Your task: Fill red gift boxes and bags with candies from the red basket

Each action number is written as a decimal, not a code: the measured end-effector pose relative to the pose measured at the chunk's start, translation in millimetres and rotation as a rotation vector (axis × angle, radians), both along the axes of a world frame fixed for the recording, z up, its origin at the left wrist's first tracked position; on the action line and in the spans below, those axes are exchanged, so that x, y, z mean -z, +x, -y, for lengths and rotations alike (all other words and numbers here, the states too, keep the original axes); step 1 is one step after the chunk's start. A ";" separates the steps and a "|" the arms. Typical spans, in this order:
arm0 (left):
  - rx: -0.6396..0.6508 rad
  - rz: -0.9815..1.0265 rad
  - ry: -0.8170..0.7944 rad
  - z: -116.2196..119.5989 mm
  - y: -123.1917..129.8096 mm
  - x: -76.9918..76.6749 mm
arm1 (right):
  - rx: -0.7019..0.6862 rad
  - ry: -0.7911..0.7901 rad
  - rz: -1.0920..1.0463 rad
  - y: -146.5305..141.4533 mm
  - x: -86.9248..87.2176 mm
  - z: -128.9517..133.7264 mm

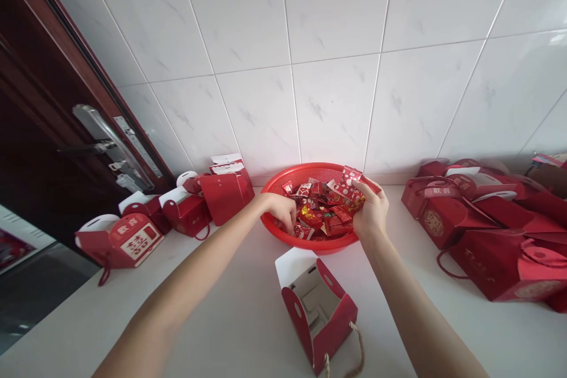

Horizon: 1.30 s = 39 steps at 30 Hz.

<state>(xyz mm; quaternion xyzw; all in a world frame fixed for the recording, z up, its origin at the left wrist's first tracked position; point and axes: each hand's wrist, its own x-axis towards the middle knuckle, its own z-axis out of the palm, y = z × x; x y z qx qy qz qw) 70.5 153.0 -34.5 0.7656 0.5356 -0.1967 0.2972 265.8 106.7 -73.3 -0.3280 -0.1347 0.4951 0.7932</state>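
Note:
A red plastic basket (310, 245) full of small wrapped candies (312, 215) stands against the wall. My left hand (283, 212) reaches into its left side, fingers curled down among the candies; what they grip, if anything, is hidden. Over the basket's right rim, my right hand (371, 207) is closed round red candy packets (352, 180) with white dots. Between my forearms sits an open red gift box (334, 319), its top flaps apart and its grey inside showing no contents. A twisted cord handle (359, 348) hangs from its near side.
Several red gift boxes (137, 242) stand on the left of the white tabletop (212, 319). More closed red boxes (478, 260) are heaped at the right. White tiles (332, 100) rise behind, and a dark door (39, 100) with a metal handle is at far left.

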 end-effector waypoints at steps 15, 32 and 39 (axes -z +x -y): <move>-0.011 0.210 0.509 -10.8 6.9 34.3 | 0.006 0.009 -0.008 -1.1 -1.4 1.7; -0.078 0.072 0.341 -20.9 -15.3 31.2 | -0.022 0.027 0.006 0.3 1.0 0.1; -0.020 0.052 0.336 -16.5 -13.5 32.9 | -0.027 0.020 0.004 0.1 -0.9 1.4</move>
